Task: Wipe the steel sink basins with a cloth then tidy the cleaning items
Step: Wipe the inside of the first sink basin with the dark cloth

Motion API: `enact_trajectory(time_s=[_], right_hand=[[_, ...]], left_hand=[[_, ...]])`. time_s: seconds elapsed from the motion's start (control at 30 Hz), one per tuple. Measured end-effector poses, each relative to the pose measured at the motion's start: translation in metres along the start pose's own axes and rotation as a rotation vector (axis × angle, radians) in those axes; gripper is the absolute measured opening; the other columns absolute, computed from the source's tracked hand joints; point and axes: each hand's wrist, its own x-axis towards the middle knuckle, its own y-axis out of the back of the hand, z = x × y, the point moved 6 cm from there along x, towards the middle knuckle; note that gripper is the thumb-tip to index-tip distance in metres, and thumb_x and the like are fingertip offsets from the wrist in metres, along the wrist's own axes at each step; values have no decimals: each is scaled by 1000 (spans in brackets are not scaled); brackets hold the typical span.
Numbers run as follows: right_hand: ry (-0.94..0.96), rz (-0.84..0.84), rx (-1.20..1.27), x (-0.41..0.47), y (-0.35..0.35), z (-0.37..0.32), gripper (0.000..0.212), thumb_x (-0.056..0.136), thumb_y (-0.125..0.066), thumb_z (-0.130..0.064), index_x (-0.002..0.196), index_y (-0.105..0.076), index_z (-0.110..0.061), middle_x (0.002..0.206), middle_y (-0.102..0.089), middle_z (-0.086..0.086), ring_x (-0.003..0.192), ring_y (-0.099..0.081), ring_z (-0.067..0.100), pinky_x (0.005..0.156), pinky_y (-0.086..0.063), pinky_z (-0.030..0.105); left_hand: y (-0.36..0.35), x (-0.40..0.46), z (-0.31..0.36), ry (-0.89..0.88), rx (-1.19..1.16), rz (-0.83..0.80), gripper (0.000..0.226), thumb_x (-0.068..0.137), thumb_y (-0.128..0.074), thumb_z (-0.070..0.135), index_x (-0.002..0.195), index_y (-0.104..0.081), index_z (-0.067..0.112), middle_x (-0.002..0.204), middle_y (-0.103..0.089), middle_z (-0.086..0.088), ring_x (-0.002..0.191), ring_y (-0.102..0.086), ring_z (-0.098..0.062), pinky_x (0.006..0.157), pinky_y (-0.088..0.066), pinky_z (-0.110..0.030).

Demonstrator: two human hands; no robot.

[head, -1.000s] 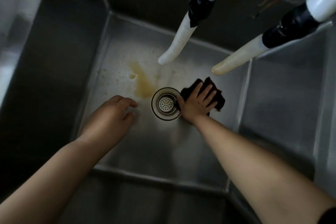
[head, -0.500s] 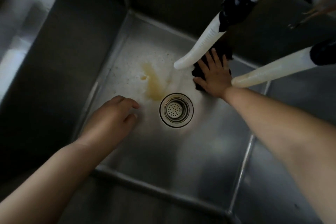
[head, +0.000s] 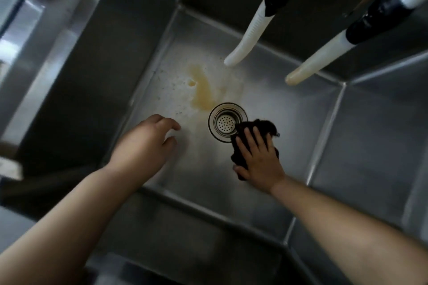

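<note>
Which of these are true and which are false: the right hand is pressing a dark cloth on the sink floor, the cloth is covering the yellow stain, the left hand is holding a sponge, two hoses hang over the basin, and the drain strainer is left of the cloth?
1. The right hand presses a dark cloth on the basin floor. True.
2. The cloth covers the yellowish stain. False: the stain lies bare, beyond the drain strainer, apart from the cloth.
3. The left hand holds a sponge. False: it holds nothing, fingers loosely curled above the floor.
4. Two pale hoses hang over the basin. True.
5. The drain strainer sits left of the cloth. True; the cloth's edge overlaps its rim.
</note>
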Motion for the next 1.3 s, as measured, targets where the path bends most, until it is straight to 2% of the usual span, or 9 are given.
enact_trajectory(time_s=[0.1, 0.2, 0.27, 0.4, 0.63, 0.77, 0.87, 1.1, 1.3], right_hand=[[-14, -46, 21, -26, -13, -27, 85, 78, -64, -56, 143, -35, -9, 150, -28, 23, 138, -20, 45, 106, -19, 65], [-14, -139, 61, -49, -30, -56, 88, 85, -47, -60, 147, -5, -15, 154, 0, 20, 142, 12, 39, 112, 7, 60], [-29, -214, 131, -59, -41, -74, 88, 87, -38, -59, 144, 17, -21, 151, 25, 14, 136, 33, 33, 106, 26, 52], [-27, -330, 188, -64, -50, -101, 96, 88, -39, -53, 131, 42, -24, 141, 47, 11, 125, 50, 29, 93, 40, 47], [-266, -289, 305, -15, -23, -116, 90, 95, -33, -52, 128, 46, -23, 133, 56, 4, 121, 53, 26, 88, 44, 41], [-491, -254, 401, 32, -10, -127, 87, 94, -34, -54, 133, 37, -22, 134, 50, 6, 117, 54, 29, 102, 27, 52], [-528, -214, 395, 60, -2, -133, 88, 93, -34, -56, 141, 29, -19, 137, 45, 7, 122, 47, 30, 105, 22, 53], [-142, -222, 153, 60, 3, -159, 82, 95, -30, -54, 137, 32, -21, 149, 33, 13, 128, 43, 34, 99, 30, 49], [204, -277, 46, 17, -7, -179, 76, 96, -32, -52, 143, 22, -26, 148, 31, 7, 132, 36, 35, 100, 32, 51]], left_hand=[[5, -13, 1, -11, 58, -5, 30, 92, -52, 27, 121, -56, 29, 124, -54, 6, 105, -57, -18, 78, -51, -34], [11, -24, -3, -27, 119, -16, 31, 93, -51, 27, 123, -55, 30, 127, -52, 7, 107, -56, -17, 77, -50, -32], [17, -30, -6, -51, 159, -17, 32, 93, -50, 28, 124, -54, 30, 128, -51, 8, 110, -54, -16, 79, -49, -31], [29, -36, -3, -178, 225, -13, 34, 92, -50, 29, 126, -54, 31, 127, -52, 8, 115, -52, -17, 88, -47, -32], [64, -27, 10, -444, 357, 7, 39, 92, -46, 34, 131, -44, 34, 131, -48, 8, 115, -52, -17, 93, -42, -32], [102, -7, -5, -524, 481, 15, 39, 90, -48, 35, 129, -46, 31, 127, -51, 3, 114, -51, -21, 89, -44, -37], [128, 14, -21, -606, 603, 41, 35, 87, -48, 34, 121, -50, 29, 117, -56, 0, 107, -54, -24, 85, -46, -40], [133, 43, -27, -916, 803, 70, 28, 69, -72, 15, 97, -67, 16, 81, -66, -7, 78, -63, -28, 72, -52, -40], [133, 60, -29, -965, 637, 96, 23, 83, -55, 22, 104, -65, 20, 89, -66, -3, 88, -60, -25, 80, -50, -42]])
